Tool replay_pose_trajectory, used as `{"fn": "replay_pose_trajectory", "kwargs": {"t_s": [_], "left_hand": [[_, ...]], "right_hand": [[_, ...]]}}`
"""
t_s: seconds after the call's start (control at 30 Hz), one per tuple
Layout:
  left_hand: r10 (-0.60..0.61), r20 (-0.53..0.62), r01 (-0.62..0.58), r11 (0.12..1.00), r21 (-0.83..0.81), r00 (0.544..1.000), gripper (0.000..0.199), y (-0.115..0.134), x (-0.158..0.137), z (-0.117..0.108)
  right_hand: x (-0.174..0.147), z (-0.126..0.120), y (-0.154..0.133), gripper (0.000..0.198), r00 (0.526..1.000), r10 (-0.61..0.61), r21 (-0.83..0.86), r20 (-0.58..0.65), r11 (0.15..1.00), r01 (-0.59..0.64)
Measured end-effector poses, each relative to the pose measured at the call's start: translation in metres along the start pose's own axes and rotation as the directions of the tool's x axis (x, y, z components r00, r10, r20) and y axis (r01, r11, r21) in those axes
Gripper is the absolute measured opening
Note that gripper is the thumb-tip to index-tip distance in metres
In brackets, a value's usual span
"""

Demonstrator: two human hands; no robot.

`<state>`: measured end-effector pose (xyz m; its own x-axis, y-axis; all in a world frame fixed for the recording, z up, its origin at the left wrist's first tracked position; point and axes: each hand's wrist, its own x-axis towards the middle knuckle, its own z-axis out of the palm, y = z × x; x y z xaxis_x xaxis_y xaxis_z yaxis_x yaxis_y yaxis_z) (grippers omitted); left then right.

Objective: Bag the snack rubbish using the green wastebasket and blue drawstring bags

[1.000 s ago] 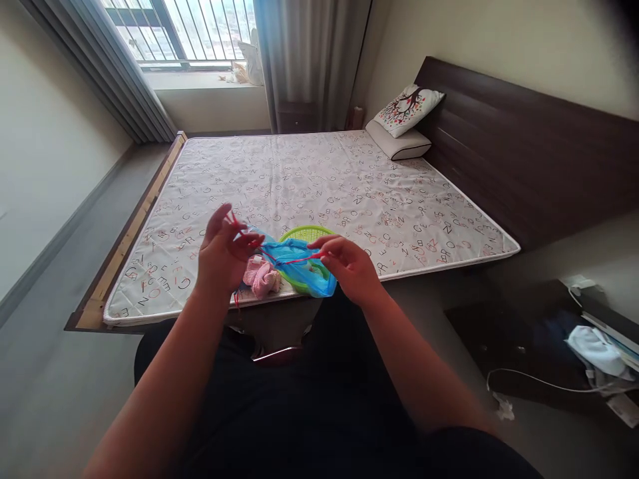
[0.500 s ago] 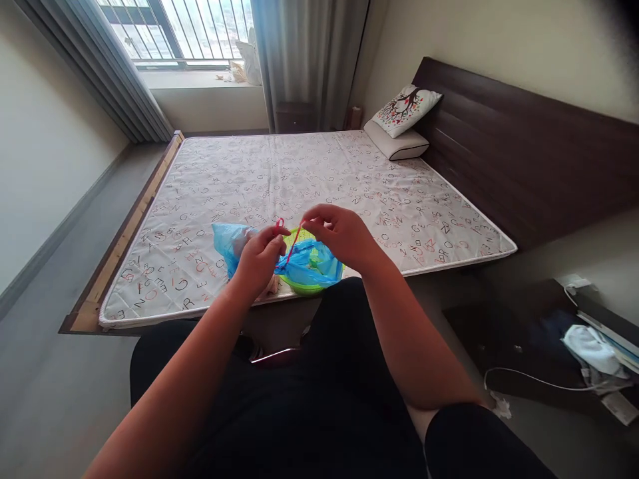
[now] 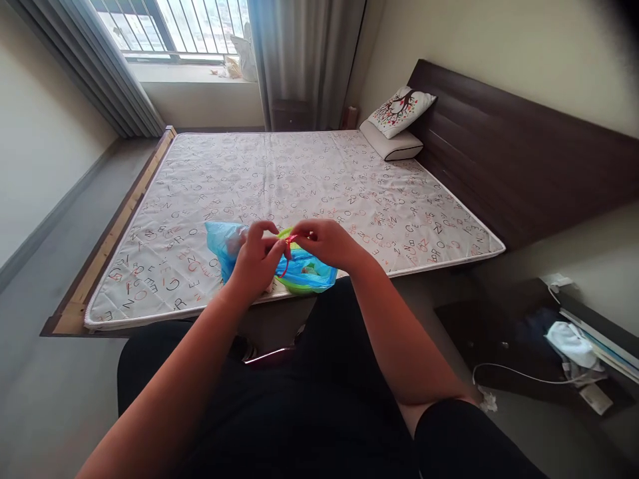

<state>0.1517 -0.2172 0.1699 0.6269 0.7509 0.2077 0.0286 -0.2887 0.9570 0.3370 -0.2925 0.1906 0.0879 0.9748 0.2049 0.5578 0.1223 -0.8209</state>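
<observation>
Between my fingertips is a thin red ribbon [image 3: 285,267], part of it hanging in a curve. My left hand [image 3: 258,258] pinches it from the left, and my right hand [image 3: 327,243] pinches it from the right, the two almost touching. Right below lies a green plastic basket [image 3: 298,289] lined with a blue plastic bag [image 3: 317,273]; something greenish shows inside the bag. Another light-blue plastic bag [image 3: 219,241] with contents I cannot make out rests beside my left hand, partly hidden by it.
The basket and bags sit at the near edge of a letter-printed mattress [image 3: 279,173]. Pillows [image 3: 399,120] lie by the dark headboard [image 3: 499,133]. At right, a dark nightstand [image 3: 479,332] bears a white cloth-like item [image 3: 572,342] and a cable. A wooden bed rail [image 3: 120,239] runs along the left.
My hands have come closer together, the right one moving left and down. The red ribbon, stretched up to my right hand before, is now gathered between both hands. The view has shifted slightly.
</observation>
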Motion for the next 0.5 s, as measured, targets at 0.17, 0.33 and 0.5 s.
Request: {"fn": "replay_pose_trajectory", "kwargs": {"t_s": [0.17,0.33,0.5], "left_hand": [[-0.053,-0.013,0.053,0.999,0.004,0.999,0.010,-0.011,-0.004,-0.002],[-0.091,-0.055,0.085,0.991,-0.101,0.994,0.023,-0.016,-0.011,-0.002],[-0.017,0.051,0.023,0.994,-0.110,0.999,0.028,-0.001,-0.015,0.009]], "right_hand": [[-0.008,0.003,0.004,0.021,0.985,0.053,0.059,-0.167,0.997,-0.044],[-0.017,0.003,-0.002,0.034,0.992,0.009,0.192,-0.124,0.981,0.016],[-0.022,0.003,-0.024,0.026,0.998,-0.042,0.180,-0.045,0.982,0.050]]}}
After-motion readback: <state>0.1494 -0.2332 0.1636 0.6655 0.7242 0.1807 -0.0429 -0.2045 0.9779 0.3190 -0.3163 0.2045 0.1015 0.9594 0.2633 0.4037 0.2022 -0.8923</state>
